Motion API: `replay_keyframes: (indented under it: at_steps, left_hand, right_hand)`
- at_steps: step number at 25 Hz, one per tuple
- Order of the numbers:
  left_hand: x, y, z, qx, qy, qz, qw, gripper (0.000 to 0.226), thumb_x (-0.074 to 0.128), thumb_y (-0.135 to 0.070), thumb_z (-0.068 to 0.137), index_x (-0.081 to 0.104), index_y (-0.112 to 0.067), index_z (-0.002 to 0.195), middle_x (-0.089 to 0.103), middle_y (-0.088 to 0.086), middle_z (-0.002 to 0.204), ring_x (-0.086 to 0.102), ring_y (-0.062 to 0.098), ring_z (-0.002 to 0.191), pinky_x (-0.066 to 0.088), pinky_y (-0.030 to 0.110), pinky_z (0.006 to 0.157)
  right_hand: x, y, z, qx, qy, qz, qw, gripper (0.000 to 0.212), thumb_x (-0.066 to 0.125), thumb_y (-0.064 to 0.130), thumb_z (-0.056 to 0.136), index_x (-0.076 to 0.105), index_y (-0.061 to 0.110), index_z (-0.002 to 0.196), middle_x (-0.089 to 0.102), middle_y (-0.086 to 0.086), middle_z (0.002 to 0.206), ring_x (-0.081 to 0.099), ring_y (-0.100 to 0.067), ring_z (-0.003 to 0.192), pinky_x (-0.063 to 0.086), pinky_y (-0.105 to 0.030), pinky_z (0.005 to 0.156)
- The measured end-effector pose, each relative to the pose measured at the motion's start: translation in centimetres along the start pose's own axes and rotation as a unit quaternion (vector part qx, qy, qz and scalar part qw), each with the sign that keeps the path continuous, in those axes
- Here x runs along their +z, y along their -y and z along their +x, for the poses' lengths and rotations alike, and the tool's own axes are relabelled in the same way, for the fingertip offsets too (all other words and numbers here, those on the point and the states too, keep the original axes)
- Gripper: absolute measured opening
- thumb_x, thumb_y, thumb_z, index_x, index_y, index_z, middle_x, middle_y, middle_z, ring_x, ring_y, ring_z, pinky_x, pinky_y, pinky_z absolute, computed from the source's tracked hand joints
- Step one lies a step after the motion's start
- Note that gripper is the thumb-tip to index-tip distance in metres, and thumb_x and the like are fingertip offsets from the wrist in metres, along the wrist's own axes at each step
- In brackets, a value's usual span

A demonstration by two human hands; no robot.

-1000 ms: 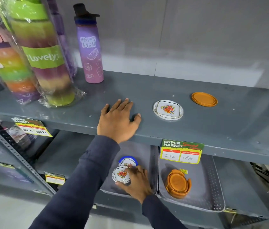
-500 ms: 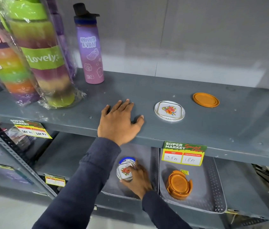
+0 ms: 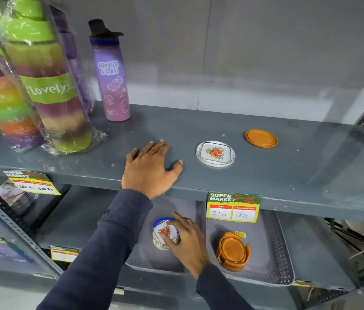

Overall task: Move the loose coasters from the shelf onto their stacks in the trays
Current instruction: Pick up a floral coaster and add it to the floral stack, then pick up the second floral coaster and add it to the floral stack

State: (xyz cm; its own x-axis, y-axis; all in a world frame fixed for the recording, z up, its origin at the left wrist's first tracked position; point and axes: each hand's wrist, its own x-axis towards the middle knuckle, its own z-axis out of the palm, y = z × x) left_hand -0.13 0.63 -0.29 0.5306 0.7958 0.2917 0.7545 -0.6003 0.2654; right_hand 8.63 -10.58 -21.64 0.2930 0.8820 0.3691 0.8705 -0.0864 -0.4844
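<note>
A white floral coaster (image 3: 215,153) lies loose on the upper grey shelf (image 3: 266,175), with an orange coaster (image 3: 261,138) behind and right of it. My left hand (image 3: 148,168) rests flat and spread on the shelf, left of the floral coaster. Below, my right hand (image 3: 187,240) has its fingers closed on the top floral coaster of the white stack (image 3: 162,233) in the left grey tray (image 3: 145,262). A stack of orange coasters (image 3: 232,250) in a holder stands in the right tray (image 3: 272,260).
A purple water bottle (image 3: 111,79) and wrapped stacks of coloured containers (image 3: 42,81) stand at the shelf's left back. Price tags (image 3: 232,206) hang on the shelf's front lip, above the trays. A perforated shelf post (image 3: 13,222) runs at lower left.
My right hand has carried the floral coaster back onto the white stack in the left tray and now presses on it. My left hand stayed flat on the shelf.
</note>
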Motion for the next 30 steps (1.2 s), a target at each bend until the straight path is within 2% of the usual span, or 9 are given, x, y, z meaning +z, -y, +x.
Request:
replay_keyframes:
  at_steps: [3,6,9,11,14,17,20,23,30]
  left_hand:
    - [0.3,0.0,-0.1,0.000,-0.002,0.013,1.000,0.066,0.035,-0.060,0.090,0.035,-0.027,0.147,0.028,-0.010,0.160,0.020,0.012,0.149,0.012,0.044,0.121]
    - [0.4,-0.3,-0.2,0.001,-0.008,0.020,1.000,0.072,0.029,-0.062,0.086,0.036,-0.025,0.148,0.028,-0.008,0.160,0.021,0.013,0.149,0.013,0.045,0.121]
    - [0.2,-0.4,-0.2,0.000,-0.001,0.025,1.000,0.076,0.025,-0.063,0.083,0.033,-0.026,0.149,0.026,-0.009,0.161,0.019,0.012,0.149,0.012,0.044,0.121]
    - [0.2,-0.3,-0.3,-0.002,0.005,0.025,1.000,0.071,0.029,-0.063,0.089,0.031,-0.027,0.150,0.023,-0.010,0.161,0.017,0.011,0.149,0.011,0.042,0.122]
    - [0.0,-0.3,-0.3,-0.005,0.013,0.020,1.000,0.068,0.033,-0.061,0.091,0.028,-0.028,0.151,0.020,-0.012,0.162,0.014,0.009,0.150,0.009,0.041,0.122]
    - [-0.2,-0.3,-0.3,-0.004,0.015,0.009,1.000,0.069,0.030,-0.062,0.091,0.025,-0.030,0.151,0.018,-0.014,0.162,0.012,0.008,0.150,0.007,0.040,0.123]
    - [-0.2,-0.3,-0.3,-0.003,0.013,0.008,1.000,0.069,0.029,-0.063,0.091,0.025,-0.030,0.151,0.017,-0.015,0.162,0.011,0.008,0.150,0.007,0.039,0.123]
    - [-0.2,-0.3,-0.3,-0.002,0.010,0.007,1.000,0.070,0.026,-0.065,0.089,0.025,-0.031,0.151,0.018,-0.014,0.162,0.012,0.008,0.150,0.007,0.039,0.123]
    - [-0.1,-0.2,-0.3,0.000,0.007,0.011,1.000,0.077,0.020,-0.067,0.083,0.026,-0.032,0.151,0.019,-0.015,0.162,0.013,0.008,0.150,0.008,0.039,0.122]
  right_hand:
    - [-6.4,3.1,-0.9,-0.122,-0.183,0.084,0.972,0.025,0.079,0.037,0.087,0.073,0.021,0.105,0.072,0.006,0.125,0.070,-0.012,0.097,0.057,-0.033,0.081]
    - [-13.9,6.6,-0.8,-0.220,-0.291,0.109,0.925,0.023,0.084,0.027,0.085,0.073,0.014,0.100,0.076,-0.001,0.116,0.074,-0.015,0.091,0.059,-0.026,0.074]
    - [-19.8,9.3,0.2,-0.224,-0.352,0.140,0.898,0.020,0.079,0.025,0.088,0.069,0.016,0.103,0.077,-0.001,0.110,0.075,-0.008,0.083,0.058,-0.017,0.065]
    - [-22.6,10.3,1.7,-0.181,-0.367,0.196,0.891,0.017,0.077,0.023,0.089,0.068,0.017,0.103,0.077,0.003,0.102,0.074,-0.006,0.074,0.053,-0.021,0.048]
    - [-25.1,9.6,5.6,-0.086,-0.352,0.214,0.907,0.032,0.082,0.020,0.084,0.065,0.020,0.111,0.074,0.010,0.100,0.072,-0.011,0.078,0.050,-0.026,0.047]
    - [-25.3,6.9,9.4,0.014,-0.232,0.144,0.962,0.068,0.086,0.035,0.077,0.047,0.030,0.133,0.065,0.007,0.126,0.064,-0.013,0.104,0.055,-0.033,0.079]
    - [-23.7,5.0,11.0,0.118,-0.081,0.019,0.990,0.106,0.084,0.061,0.067,0.022,0.034,0.149,0.055,-0.005,0.136,0.045,-0.028,0.128,0.037,-0.043,0.105]
    - [-22.3,4.2,11.2,0.162,-0.026,-0.017,0.986,0.108,0.080,0.068,0.068,0.016,0.033,0.149,0.057,-0.006,0.134,0.043,-0.030,0.130,0.028,-0.044,0.101]
    - [-23.7,5.1,10.6,0.087,-0.139,0.017,0.986,0.098,0.087,0.061,0.062,0.024,0.034,0.134,0.061,0.006,0.124,0.049,-0.022,0.123,0.015,-0.031,0.083]
